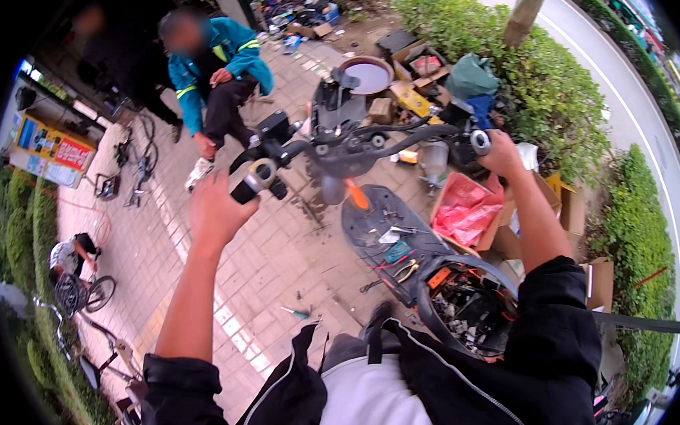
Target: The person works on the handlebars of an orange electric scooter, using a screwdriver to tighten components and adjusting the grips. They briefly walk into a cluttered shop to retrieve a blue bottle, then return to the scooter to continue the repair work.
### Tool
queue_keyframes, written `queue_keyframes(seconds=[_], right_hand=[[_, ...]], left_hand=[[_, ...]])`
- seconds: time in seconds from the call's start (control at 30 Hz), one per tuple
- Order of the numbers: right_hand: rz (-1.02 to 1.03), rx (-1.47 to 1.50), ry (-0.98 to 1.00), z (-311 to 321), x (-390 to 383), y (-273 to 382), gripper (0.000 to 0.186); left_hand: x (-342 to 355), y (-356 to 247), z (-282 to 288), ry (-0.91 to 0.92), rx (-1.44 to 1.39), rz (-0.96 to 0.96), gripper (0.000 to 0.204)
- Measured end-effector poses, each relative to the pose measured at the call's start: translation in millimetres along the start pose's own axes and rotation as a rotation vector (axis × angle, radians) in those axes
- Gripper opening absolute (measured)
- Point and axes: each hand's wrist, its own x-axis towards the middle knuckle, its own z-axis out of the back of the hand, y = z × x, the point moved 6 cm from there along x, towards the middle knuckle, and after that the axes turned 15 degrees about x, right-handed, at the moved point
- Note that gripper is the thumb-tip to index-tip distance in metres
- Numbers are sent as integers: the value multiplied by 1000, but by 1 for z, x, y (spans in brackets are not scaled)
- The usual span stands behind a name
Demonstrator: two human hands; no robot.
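Held the scooter's handlebar point(348, 165) straight ahead, its long axis slanting crosswise from left hand point(219, 211) to right hand point(502, 155), about equally near both, with partly hidden fingers curled snugly around the grips point(243, 192).

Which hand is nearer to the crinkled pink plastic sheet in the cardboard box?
Right. The right hand, at the right end of the black handlebar, is above and slightly right of the pink sheet in the picture; the left hand, at the other end, is far left.
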Motion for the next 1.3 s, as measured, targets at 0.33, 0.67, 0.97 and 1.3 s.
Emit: queue_keyframes(seconds=[0.33,0.67,0.97,1.3], right_hand=[[-58,-71,-5,5,-7,20,35],[-114,-99,23,1,-4,16,44],[-167,-120,-556,0,-38,28,66],[-313,423,-407,-135,-188,118,53]], left_hand=[[1,0,2,82,-24,18,68],[-3,5,5,9,-2,10,68],[-22,-5,2,-79,-53,-23,65],[-75,-32,1,-217,-268,-96,62]])
